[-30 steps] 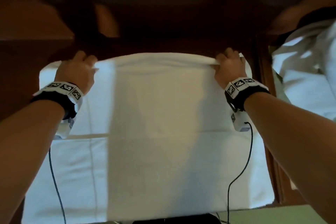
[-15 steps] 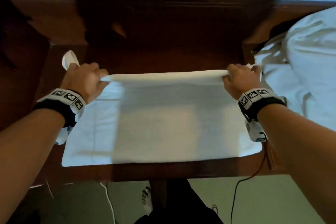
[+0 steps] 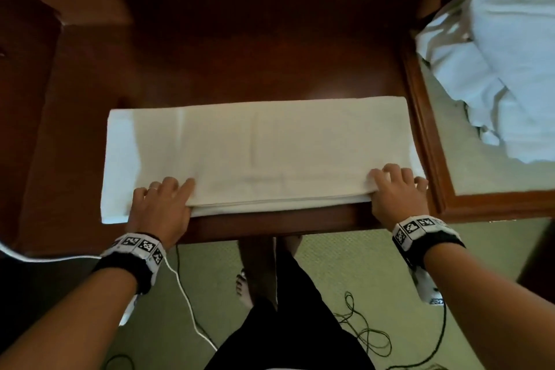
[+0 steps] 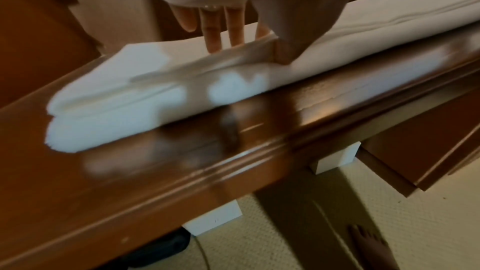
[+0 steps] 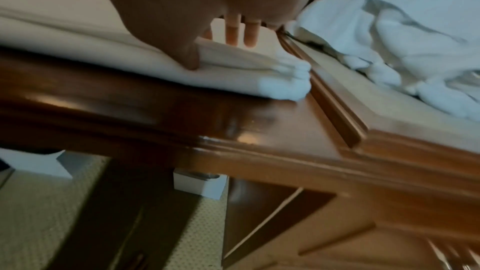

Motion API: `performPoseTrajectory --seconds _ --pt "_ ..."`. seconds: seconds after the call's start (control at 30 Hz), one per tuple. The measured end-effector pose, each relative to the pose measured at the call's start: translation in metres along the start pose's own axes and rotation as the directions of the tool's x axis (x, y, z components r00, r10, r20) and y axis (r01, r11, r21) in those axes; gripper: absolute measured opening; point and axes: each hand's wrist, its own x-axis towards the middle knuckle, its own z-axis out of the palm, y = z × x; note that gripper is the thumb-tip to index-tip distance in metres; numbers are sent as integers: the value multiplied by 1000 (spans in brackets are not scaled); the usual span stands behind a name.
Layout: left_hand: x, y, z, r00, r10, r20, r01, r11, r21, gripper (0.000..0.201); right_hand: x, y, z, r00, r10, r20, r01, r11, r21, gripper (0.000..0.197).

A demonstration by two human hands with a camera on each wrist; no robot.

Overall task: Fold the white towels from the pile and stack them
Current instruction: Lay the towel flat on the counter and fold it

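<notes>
Under both hands, a white towel [image 3: 270,147] lies folded into a long band across the dark wooden table [image 3: 240,48], its layered edge running along the table's near rim between the two wrists. The left hand [image 3: 160,204] holds that near edge, fingers [image 4: 211,34] spread flat on the top layer and the thumb tucked in at the fold, so it pinches the layers; a short stretch of towel reaches on past its outer side. The right hand [image 3: 396,192] holds the same edge at the towel's other end, fingers [image 5: 232,32] on top, thumb pressed into the side of the fold. Beyond the right hand's outer side, across a raised wooden border, sits a framed wooden tray [image 3: 426,135] with a pale floor; a loose heap of white towels [image 3: 504,54] lies in its far part.
</notes>
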Motion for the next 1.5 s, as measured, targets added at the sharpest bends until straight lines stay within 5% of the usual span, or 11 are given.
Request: performPoseTrajectory --seconds 0.1,0.23,0.37,0.57,0.67,0.8,1.03,1.17,1.3,1.5 --pt "5 -1 4 999 -27 43 29 998 -54 70 7 2 0 997 -57 47 53 996 75 72" --pt "-10 -9 15 999 20 -33 -25 986 -164 82 -6 15 9 998 -61 -21 63 980 190 67" --pt "-26 -5 24 997 31 70 -22 991 -129 85 -16 25 28 997 -63 51 54 985 162 72" --pt "-24 -12 23 995 65 74 -54 988 -145 84 -14 33 25 992 16 127 -41 980 197 76" --pt "-22 -16 18 994 61 96 -46 988 -146 86 -12 7 15 999 -33 38 26 985 169 77" --pt "-13 -25 2 992 10 126 5 993 -115 88 -8 -46 10 939 -334 -84 344 922 178 71" --pt "-34 -35 9 956 -12 292 50 991 -121 81 -40 -37 21 960 -274 -59 280 923 263 52" --pt "-14 -15 -1 978 -32 208 65 986 -154 91 -21 -74 -2 974 -203 -96 224 909 351 63" --pt "13 16 3 960 40 276 -2 990 -140 79 -1 -122 -7 954 -299 7 288 924 252 60" --pt "-1 -31 22 935 -171 309 206 975 -82 70 -1 -118 7 934 -337 118 318 935 159 69"
